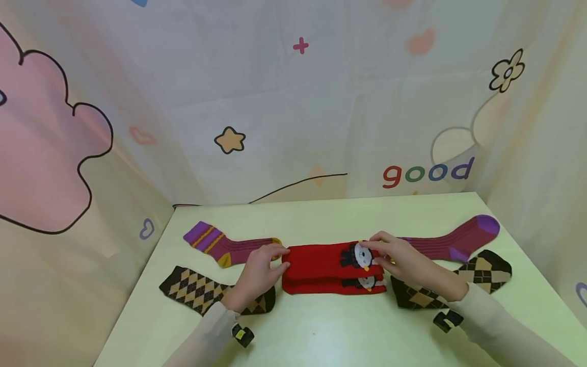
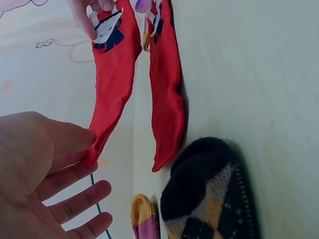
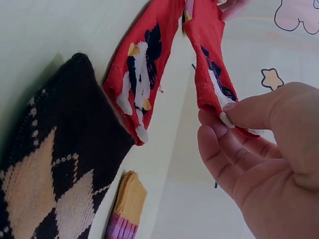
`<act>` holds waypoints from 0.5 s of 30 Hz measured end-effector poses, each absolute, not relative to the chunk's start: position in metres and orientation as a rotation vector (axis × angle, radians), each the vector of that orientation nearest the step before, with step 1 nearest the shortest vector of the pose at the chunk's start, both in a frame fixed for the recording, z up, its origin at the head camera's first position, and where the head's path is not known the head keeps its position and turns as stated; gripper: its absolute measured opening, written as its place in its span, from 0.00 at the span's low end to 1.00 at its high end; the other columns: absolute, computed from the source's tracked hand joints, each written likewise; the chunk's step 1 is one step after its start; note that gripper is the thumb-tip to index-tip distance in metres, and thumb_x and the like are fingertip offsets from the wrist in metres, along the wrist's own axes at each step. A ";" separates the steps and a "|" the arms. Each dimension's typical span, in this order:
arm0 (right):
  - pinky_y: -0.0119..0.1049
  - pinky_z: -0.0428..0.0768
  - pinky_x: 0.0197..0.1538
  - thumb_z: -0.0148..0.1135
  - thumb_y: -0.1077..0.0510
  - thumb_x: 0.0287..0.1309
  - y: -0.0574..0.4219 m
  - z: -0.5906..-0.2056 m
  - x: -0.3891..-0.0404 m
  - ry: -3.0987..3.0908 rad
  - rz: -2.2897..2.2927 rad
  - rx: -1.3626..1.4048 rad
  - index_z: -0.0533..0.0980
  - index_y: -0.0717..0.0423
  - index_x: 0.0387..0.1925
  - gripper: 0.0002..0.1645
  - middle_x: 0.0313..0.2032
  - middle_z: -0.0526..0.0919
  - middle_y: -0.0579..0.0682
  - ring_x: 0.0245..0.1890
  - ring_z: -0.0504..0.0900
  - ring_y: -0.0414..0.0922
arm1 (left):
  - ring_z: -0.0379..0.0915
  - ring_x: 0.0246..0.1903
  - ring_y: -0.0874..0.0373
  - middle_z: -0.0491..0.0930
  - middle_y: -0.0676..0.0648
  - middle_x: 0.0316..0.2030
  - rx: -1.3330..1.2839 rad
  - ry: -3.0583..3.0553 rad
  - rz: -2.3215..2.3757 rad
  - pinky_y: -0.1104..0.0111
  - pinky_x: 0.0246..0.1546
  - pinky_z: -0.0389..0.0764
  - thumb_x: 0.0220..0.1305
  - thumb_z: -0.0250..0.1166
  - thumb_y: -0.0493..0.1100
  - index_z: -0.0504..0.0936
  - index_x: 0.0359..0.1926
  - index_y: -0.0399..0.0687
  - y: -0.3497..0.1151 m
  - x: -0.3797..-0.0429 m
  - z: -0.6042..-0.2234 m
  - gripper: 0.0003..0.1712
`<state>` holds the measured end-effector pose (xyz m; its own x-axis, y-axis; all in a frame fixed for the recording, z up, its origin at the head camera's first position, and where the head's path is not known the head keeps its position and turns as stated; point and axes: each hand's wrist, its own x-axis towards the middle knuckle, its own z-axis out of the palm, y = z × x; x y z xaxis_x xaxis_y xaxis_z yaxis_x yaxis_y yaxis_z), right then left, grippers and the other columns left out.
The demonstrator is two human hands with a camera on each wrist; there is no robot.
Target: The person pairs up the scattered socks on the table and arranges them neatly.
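Note:
Two red socks with a black-and-white penguin figure are at the middle of the table. My left hand [image 1: 259, 275] pinches the plain end of one red sock [image 1: 316, 259] between thumb and index finger, its other fingers spread in the left wrist view. At the penguin end, my right hand [image 1: 405, 262] pinches the same sock between thumb and fingers. The held sock [image 2: 113, 79] is stretched between both hands and raised off the table. Below it lies the second red sock [image 1: 316, 288], flat on the table, also seen as a red sock [image 3: 159, 55] in the right wrist view.
A purple-and-yellow sock [image 1: 243, 248] and a brown argyle sock [image 1: 197, 290] lie at left. On the right are another purple sock [image 1: 440, 246] and another argyle sock [image 1: 486, 272], partly behind my right arm. A patterned curtain [image 1: 275, 102] stands behind the pale table [image 1: 321, 331].

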<state>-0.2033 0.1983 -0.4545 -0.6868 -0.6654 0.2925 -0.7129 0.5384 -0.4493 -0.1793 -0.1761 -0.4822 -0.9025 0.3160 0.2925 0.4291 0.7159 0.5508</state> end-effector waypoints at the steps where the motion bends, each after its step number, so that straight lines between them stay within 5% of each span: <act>1: 0.28 0.83 0.38 0.67 0.75 0.58 0.198 -0.455 -0.203 -2.686 0.841 1.204 0.78 0.65 0.62 0.28 0.52 0.78 0.55 0.40 0.79 0.43 | 0.78 0.57 0.48 0.84 0.44 0.56 -0.604 -2.758 -0.936 0.54 0.56 0.82 0.66 0.72 0.42 0.87 0.56 0.43 -0.176 -0.179 -0.483 0.19; 15: 0.33 0.82 0.35 0.67 0.75 0.58 0.196 -0.466 -0.197 -2.701 0.821 1.266 0.78 0.66 0.62 0.29 0.50 0.78 0.55 0.38 0.76 0.43 | 0.77 0.56 0.47 0.84 0.42 0.55 -0.673 -2.834 -0.812 0.55 0.56 0.82 0.65 0.73 0.42 0.87 0.54 0.42 -0.177 -0.174 -0.491 0.18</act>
<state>-0.1972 0.1959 -0.4658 -0.6644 -0.7012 0.2585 -0.7265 0.5247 -0.4437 -0.1741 -0.1773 -0.4908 -0.8943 0.3842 0.2292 0.4473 0.7576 0.4753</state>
